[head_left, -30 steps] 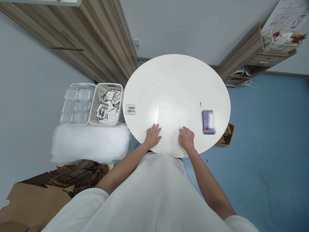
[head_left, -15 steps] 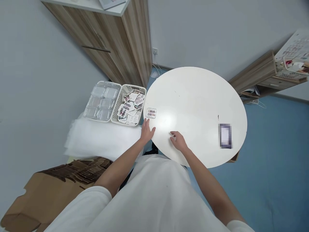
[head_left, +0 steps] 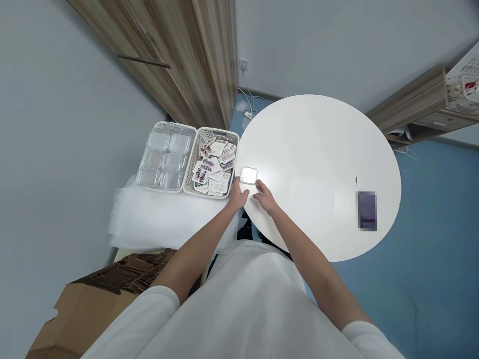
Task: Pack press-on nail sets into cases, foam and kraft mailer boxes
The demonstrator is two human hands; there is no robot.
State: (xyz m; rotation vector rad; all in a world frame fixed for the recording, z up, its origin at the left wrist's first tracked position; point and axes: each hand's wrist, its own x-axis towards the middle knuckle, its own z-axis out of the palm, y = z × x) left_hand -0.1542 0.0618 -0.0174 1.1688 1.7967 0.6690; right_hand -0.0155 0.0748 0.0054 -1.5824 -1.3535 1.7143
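Note:
A small clear plastic case (head_left: 249, 175) lies flat near the left edge of the round white table (head_left: 318, 144). Glare whitens its top, so its contents cannot be made out now. My left hand (head_left: 238, 196) is just below the case's near left corner, thumb and fingers apart and nothing held. At the near right corner is my right hand (head_left: 266, 198), also with thumb and fingers spread. Whether any fingertip touches the case is too small to tell.
Left of the table stands a white basket (head_left: 190, 185) full of printed cards (head_left: 211, 167). Beside it, another holds clear plastic boxes (head_left: 164, 159). White wrapping sheets (head_left: 168, 219) and folded cardboard (head_left: 93, 309) lie nearer. A blurred dark rectangular object (head_left: 367, 210) rests on the table's right.
My right hand has moved left and forward to the case. My left hand stays close beside it. The view has shifted, and glare now covers the purplish pieces seen in the case before.

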